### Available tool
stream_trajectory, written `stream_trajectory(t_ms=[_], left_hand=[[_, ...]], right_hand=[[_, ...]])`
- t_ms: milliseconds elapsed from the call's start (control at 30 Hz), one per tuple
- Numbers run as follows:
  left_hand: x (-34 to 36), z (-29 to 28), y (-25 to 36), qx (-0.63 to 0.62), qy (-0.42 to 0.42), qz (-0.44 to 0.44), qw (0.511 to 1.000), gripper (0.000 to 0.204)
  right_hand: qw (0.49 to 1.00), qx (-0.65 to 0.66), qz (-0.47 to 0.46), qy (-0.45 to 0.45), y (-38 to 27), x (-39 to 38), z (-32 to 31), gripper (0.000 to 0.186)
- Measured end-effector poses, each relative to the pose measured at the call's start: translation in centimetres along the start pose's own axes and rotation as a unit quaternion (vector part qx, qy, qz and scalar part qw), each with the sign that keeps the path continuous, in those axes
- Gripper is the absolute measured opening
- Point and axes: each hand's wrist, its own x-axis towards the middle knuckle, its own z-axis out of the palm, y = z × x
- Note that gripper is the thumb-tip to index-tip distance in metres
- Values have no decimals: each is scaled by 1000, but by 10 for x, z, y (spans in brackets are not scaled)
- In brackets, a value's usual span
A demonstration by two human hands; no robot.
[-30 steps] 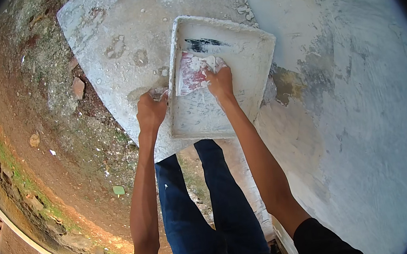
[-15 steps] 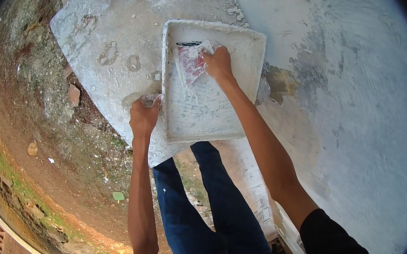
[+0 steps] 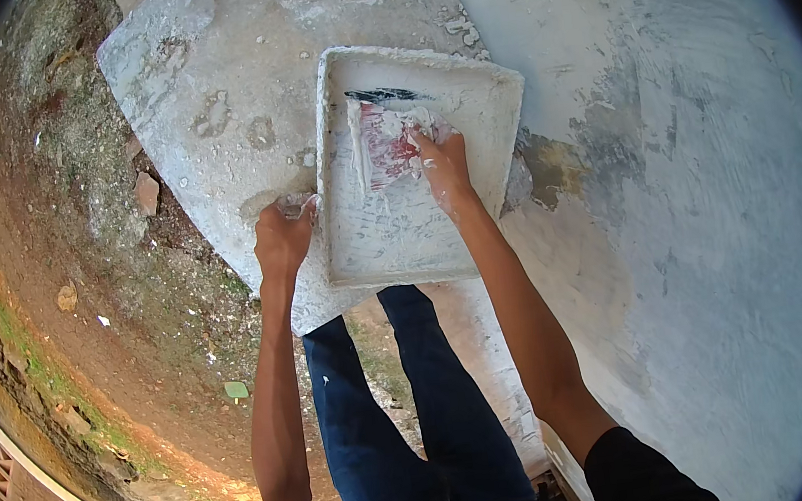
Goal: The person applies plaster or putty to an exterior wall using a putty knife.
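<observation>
A shallow rectangular tray point(image 3: 390, 242), its walls and floor coated with white paste, sits in front of me. My right hand point(image 3: 442, 162) is inside it, closed on the edge of a flat red spreader point(image 3: 387, 143) smeared with white paste. The spreader lies against the tray floor, and a dark scraped streak shows just beyond it. White paste covers the right fingertips. At the tray's left wall, my left hand point(image 3: 282, 234) is curled closed, thumb against the rim. Its fingertips look whitened and are partly hidden.
Under the tray is a tilted grey board point(image 3: 199, 125) spotted with dried paste. To the right stretches a whitish, patchy surface point(image 3: 714, 215). Rough soil with stones point(image 3: 147, 192) lies left, and my legs in blue jeans point(image 3: 371, 422) are below the tray.
My right hand has drawn the spreader slightly toward me and right, baring a dark streak on the tray floor. The left hand stays at the tray's rim.
</observation>
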Motion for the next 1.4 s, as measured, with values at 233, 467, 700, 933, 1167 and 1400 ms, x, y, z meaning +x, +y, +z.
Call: stream_trajectory(t_ms=[233,467,700,933,1167,1400], left_hand=[[-1,0,2,37,23,7,999,43],[1,6,-2,17,23,23,999,45],[5,3,-8,32,9,1,999,46],[5,2,-11,59,29,13,998,47],[-1,6,5,62,37,-8,997,48],[-6,6,16,63,54,-24,996,34]], right_hand=[[944,-308,-90,79,-2,32,14,25],[978,-195,-45,57,19,33,26,21],[999,26,-1,24,21,-3,19,22],[976,-113,-97,157,1,3,0,20],[931,-245,-78,259,6,25,1,25],[921,-221,26,321,5,25,-7,25]])
